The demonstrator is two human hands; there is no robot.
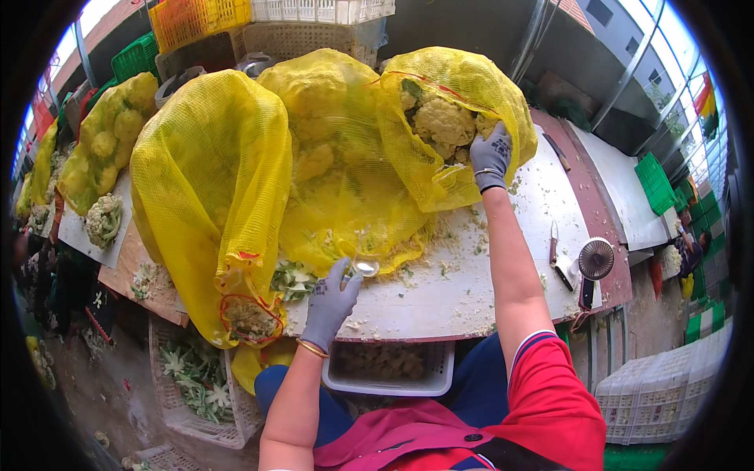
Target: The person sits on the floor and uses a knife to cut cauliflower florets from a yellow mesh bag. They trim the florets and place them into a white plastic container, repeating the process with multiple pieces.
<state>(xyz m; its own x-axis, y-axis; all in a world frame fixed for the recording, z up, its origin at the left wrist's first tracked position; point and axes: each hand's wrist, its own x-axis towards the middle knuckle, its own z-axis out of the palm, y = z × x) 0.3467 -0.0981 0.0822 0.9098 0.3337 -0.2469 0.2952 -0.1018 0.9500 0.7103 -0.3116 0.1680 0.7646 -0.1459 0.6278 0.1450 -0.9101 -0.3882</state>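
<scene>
My right hand (492, 154), in a grey work glove, reaches into the opening of a yellow mesh sack (406, 126) and touches a cauliflower head (444, 122); part of its fingers is hidden, so its grip is unclear. Low at the table's front, my left hand (334, 300), gloved too, has thumb and fingers apart beside a shiny, spoon-like metal thing (366, 268); whether it touches this cannot be told. A second yellow mesh sack (330, 135) with cauliflower lies behind, and another yellow sack (206, 176) stands on the left.
Knives (554, 242) and a small fan (595, 259) lie on the right of the white board (459, 294). Beneath the table's front edge sits a white tub (389, 385). A crate (235, 406) of leaves stands at lower left. A person (695, 253) is far right.
</scene>
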